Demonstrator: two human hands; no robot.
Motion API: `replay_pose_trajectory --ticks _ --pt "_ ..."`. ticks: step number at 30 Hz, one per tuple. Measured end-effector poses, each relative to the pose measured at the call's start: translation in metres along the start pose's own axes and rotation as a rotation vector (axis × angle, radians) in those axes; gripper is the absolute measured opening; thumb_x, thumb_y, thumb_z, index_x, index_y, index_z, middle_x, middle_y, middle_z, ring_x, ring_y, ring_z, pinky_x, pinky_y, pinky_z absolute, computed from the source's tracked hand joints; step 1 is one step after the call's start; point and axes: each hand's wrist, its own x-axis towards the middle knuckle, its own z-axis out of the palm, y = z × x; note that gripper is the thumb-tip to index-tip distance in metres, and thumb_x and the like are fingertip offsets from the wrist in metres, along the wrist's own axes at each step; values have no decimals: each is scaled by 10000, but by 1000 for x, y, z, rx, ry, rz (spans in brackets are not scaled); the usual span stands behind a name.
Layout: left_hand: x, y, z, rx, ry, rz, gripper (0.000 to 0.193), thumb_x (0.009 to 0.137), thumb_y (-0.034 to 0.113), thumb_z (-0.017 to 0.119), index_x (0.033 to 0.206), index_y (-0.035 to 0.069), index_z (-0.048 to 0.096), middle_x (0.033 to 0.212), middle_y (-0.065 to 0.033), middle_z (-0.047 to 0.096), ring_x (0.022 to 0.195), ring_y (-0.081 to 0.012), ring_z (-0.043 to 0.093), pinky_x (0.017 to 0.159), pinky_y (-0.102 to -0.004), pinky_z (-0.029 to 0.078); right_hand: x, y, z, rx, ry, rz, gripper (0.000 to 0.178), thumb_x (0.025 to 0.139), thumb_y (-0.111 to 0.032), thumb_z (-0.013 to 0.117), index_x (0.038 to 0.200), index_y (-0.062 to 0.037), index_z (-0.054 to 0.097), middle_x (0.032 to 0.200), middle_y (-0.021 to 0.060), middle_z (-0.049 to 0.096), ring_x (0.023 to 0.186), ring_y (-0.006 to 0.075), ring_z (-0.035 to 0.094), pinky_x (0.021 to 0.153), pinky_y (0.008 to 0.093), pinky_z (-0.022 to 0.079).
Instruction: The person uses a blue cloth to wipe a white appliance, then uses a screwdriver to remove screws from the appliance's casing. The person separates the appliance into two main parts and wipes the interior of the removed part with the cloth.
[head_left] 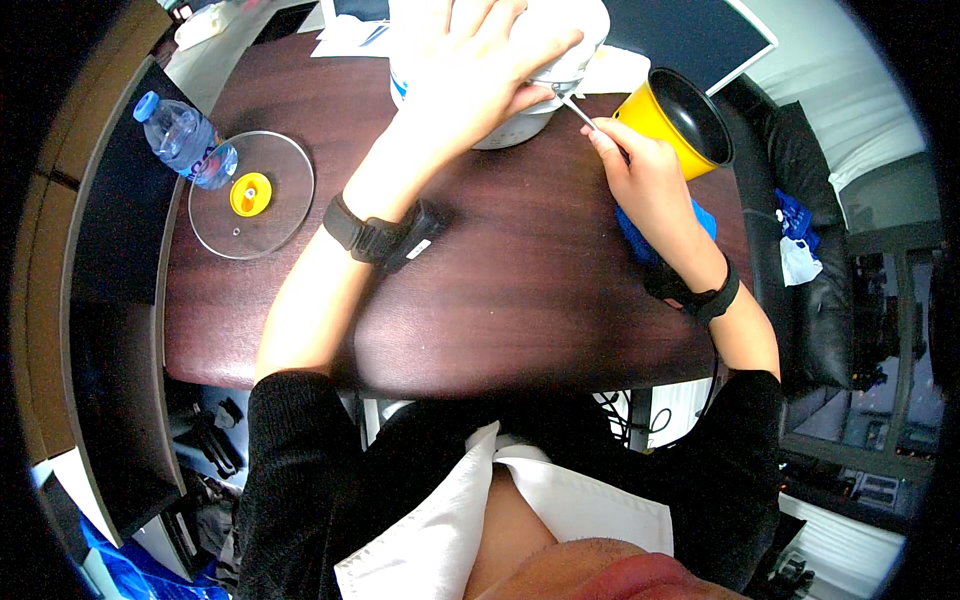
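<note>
At the far side of the table is a rounded white appliance (515,130), partly cut off by the upper edge. My left hand (470,65) lies over it with fingers spread and thumb bent round its near side, holding it. In a pinch, my right hand (645,175) grips a thin metal tool (577,110), whose far end meets the appliance close to my left thumb. The tool's handle is hidden in my fingers, so its kind is unclear. Just right of that hand sits a yellow pot (655,118) with a black inside.
A clear glass lid with a yellow knob (250,195) lies at the left of the dark wooden table (480,300), beside a water bottle (180,140). Something blue (635,238) is under my right wrist. White papers (350,38) and a dark framed panel (690,40) are at the back.
</note>
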Motion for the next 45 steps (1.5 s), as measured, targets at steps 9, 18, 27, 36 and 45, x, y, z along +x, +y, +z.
replay_pose_trajectory --ticks 9,18,27,36,45 --pt "0 0 -2 -78 -34 -19 627 721 263 751 1317 211 565 1274 -156 504 1199 -355 446 1012 -521 315 5 4 1 90 -31 -26 129 924 -146 593 939 -34 655 765 201 646 672 396 638 594 421 521" --pt "-1 0 1 -24 -25 -16 623 738 258 741 1329 199 554 1303 -181 484 1230 -379 427 1043 -540 295 8 -14 -5 823 -447 706 263 1027 -256 456 1025 -58 628 608 -15 448 464 84 427 407 237 343" --pt "7 3 -5 -82 -48 25 609 755 236 729 1335 186 549 1313 -176 481 1244 -386 420 1065 -542 279 -14 -33 30 1780 -299 866 257 1048 -293 396 1143 -84 514 662 -12 376 513 84 359 464 244 322" --pt "5 4 -2 -63 -119 1 613 759 246 731 1342 206 547 1294 -180 485 1231 -381 431 1066 -542 279 -14 -11 7 518 -136 399 233 1004 -207 483 952 -53 650 624 78 584 529 215 586 488 327 452" --pt "1 -8 18 205 -32 58 625 702 408 763 1295 361 570 1178 -100 559 1161 -261 489 995 -487 337 -1 -7 1 155 -50 79 181 963 -184 518 891 -39 600 743 247 607 699 440 602 603 495 484"
